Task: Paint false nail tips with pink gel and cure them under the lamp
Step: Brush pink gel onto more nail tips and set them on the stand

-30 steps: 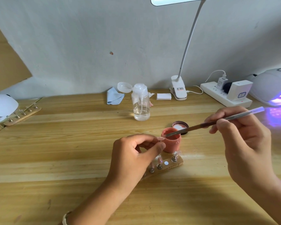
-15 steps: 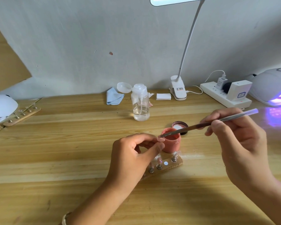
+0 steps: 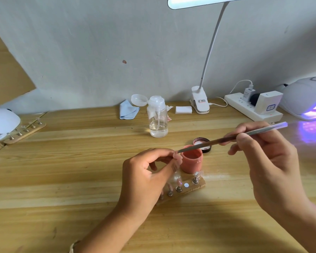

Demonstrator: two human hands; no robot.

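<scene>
My left hand (image 3: 144, 179) pinches a small nail tip on its stand (image 3: 175, 157) between thumb and fingers, just left of the open pink gel jar (image 3: 192, 161). My right hand (image 3: 268, 161) grips a thin silver brush (image 3: 226, 138), whose tip touches the nail tip above the jar's left rim. Below the jar lies a wooden holder (image 3: 193, 188) with several nail tips on metal stands, partly hidden by my left hand. The jar's black lid (image 3: 202, 144) lies behind the jar. The curing lamp (image 3: 306, 99) glows violet at the far right.
A clear pump bottle (image 3: 158, 119), blue cloth (image 3: 128, 111), white pads (image 3: 183, 109) and a clip desk lamp (image 3: 200, 103) stand along the wall. A power strip (image 3: 252, 110) with chargers lies at back right. A second wooden holder (image 3: 25, 131) and a white lamp (image 3: 2, 121) sit far left.
The brush tip has come out of the jar and moved left onto the nail tip that my left hand holds. My right hand shifted slightly left.
</scene>
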